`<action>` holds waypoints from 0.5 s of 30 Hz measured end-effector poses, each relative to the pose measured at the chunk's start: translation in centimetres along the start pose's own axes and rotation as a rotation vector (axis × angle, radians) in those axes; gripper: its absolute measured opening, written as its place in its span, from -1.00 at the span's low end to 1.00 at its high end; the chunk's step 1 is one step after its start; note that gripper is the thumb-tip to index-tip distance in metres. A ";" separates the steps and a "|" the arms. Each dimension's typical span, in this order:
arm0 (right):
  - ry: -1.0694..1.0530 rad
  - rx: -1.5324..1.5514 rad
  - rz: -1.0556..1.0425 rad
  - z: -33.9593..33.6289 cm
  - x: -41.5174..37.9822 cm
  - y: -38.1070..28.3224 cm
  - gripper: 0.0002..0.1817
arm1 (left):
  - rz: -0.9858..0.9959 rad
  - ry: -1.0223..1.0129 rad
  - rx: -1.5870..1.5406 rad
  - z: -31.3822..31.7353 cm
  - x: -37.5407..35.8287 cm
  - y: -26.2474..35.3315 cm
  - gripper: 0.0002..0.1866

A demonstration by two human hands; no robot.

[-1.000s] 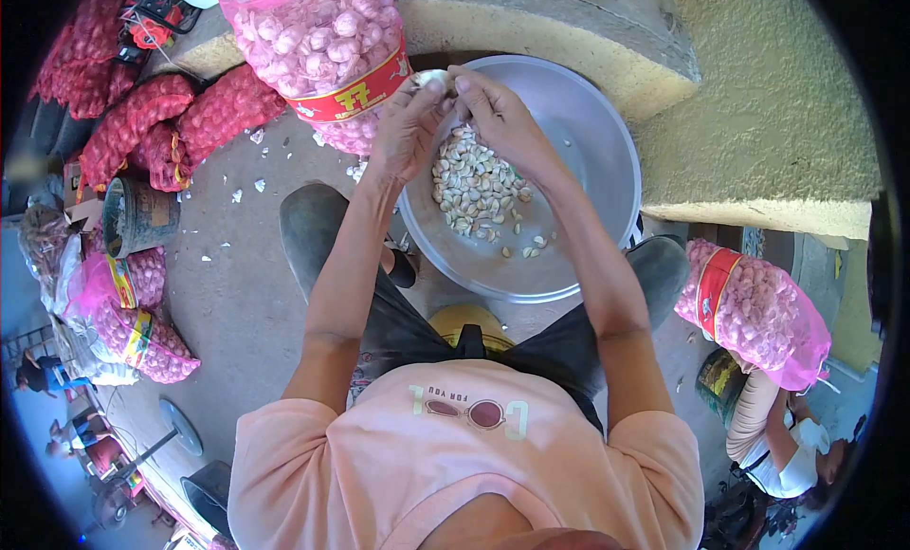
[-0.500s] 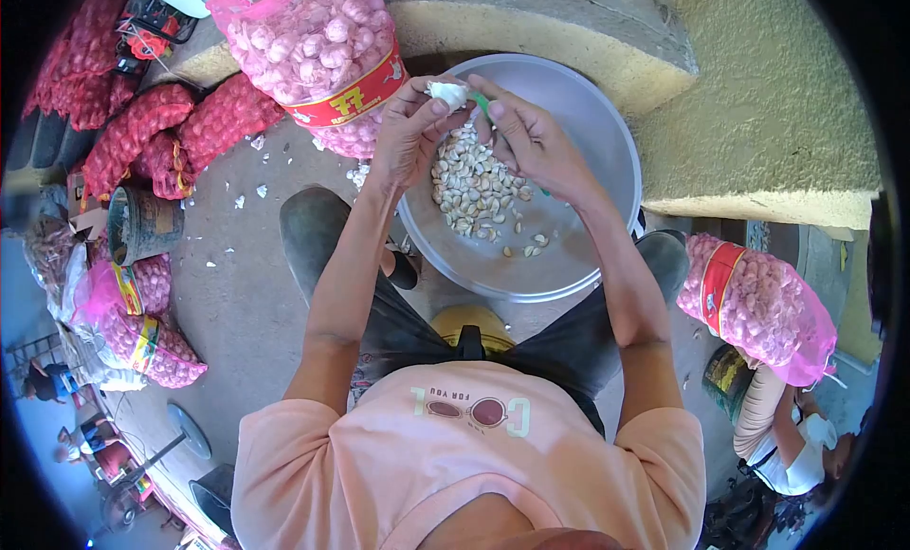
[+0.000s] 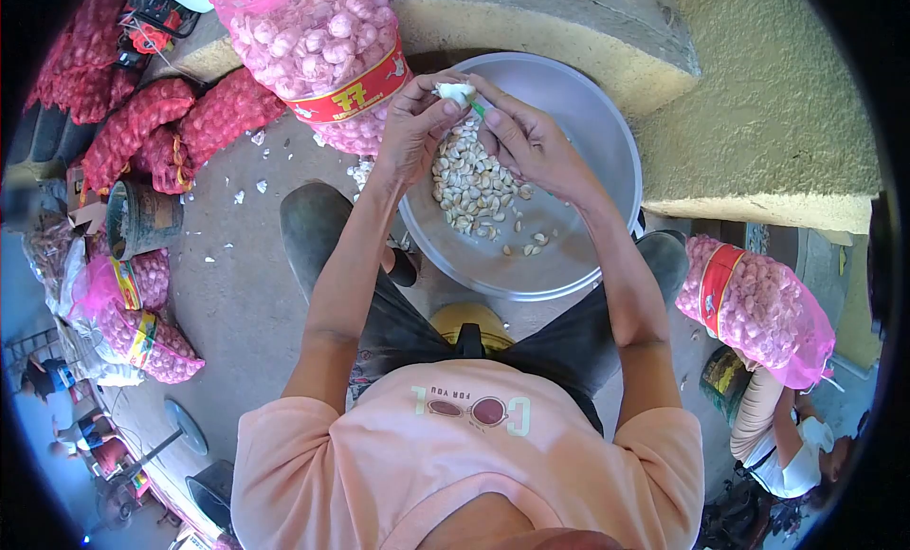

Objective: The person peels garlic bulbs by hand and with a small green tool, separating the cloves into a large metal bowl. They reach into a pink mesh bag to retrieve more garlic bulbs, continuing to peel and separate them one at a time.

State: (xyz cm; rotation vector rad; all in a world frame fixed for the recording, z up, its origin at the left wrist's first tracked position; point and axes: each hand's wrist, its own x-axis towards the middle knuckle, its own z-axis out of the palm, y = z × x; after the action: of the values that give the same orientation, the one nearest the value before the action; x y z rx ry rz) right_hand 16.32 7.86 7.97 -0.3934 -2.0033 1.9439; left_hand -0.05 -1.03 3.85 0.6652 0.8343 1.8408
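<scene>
My left hand (image 3: 414, 133) is closed around a white garlic bulb (image 3: 455, 92), pinching it between thumb and fingers. My right hand (image 3: 531, 137) meets the bulb from the other side. It grips a slim green tool that looks like a small knife (image 3: 479, 108), mostly hidden by the fingers. Both hands are over a wide grey metal basin (image 3: 592, 152) standing between my legs. A heap of loose garlic cloves (image 3: 474, 185) lies in the basin's left part, with a few strays nearer the front rim.
A pink mesh sack of garlic (image 3: 313, 47) stands against the basin's far left. Red mesh sacks (image 3: 223, 119) and a bucket (image 3: 142, 218) are further left. Another garlic sack (image 3: 754, 299) leans at right, near a seated person (image 3: 791, 446). A low concrete ledge (image 3: 550, 38) runs behind.
The garlic bulb has turned slightly in my left hand, and my right fingers have closed in nearer to it. Less of the green knife shows now.
</scene>
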 end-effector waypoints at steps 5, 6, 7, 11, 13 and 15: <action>-0.041 0.077 0.089 -0.4 -0.3 -0.6 -0.47 | 0.017 -0.007 0.072 -0.3 -0.1 0.2 -0.67; -0.042 0.077 0.090 -0.4 -0.3 -0.7 -0.47 | 0.017 -0.007 0.072 -0.3 0.0 0.3 -0.67; -0.036 0.083 0.111 -0.5 -0.3 -0.7 -0.47 | 0.037 -0.022 0.111 -0.3 0.0 0.5 -0.65; 0.036 0.116 0.124 0.3 -0.2 -0.3 -0.48 | 0.070 -0.013 0.169 -0.2 0.0 0.5 -0.64; 0.045 0.089 0.087 0.4 -0.1 -0.1 -0.44 | 0.058 0.001 0.123 0.0 0.0 0.4 -0.65; 0.054 0.062 0.050 0.4 0.2 0.8 -0.40 | 0.045 0.014 0.076 0.0 0.0 0.2 -0.66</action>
State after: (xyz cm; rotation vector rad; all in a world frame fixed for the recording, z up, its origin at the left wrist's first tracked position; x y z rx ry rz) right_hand 15.99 7.64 7.13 -0.4800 -1.9121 1.9977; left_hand -0.17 -1.08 4.03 0.7252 0.9089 1.8636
